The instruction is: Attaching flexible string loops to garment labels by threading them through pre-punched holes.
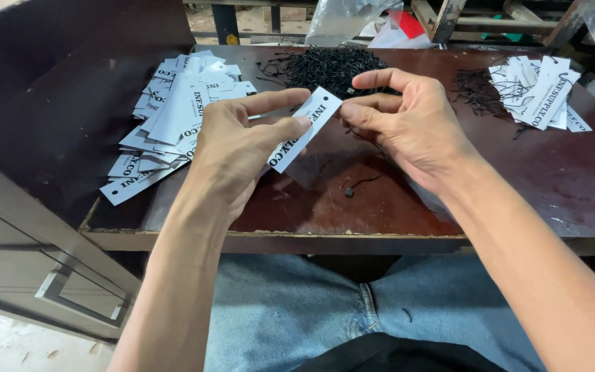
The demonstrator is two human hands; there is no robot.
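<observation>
On the dark, scuffed counter (pixel 380 207) we see a tag pile (pixel 173 117) at left. Our left hand (pixel 235 148) pinches one tag (pixel 306 129) above the counter; our right hand (pixel 408 124) pinches its top end. Cords (pixel 328 69) lie behind, strung tags (pixel 538 93) right.

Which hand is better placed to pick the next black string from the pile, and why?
Probably the right hand: it hovers just in front of the black string pile, pinching only at the tag's end. The left hand grips the white tag and lies nearer the loose tag stack.
</observation>
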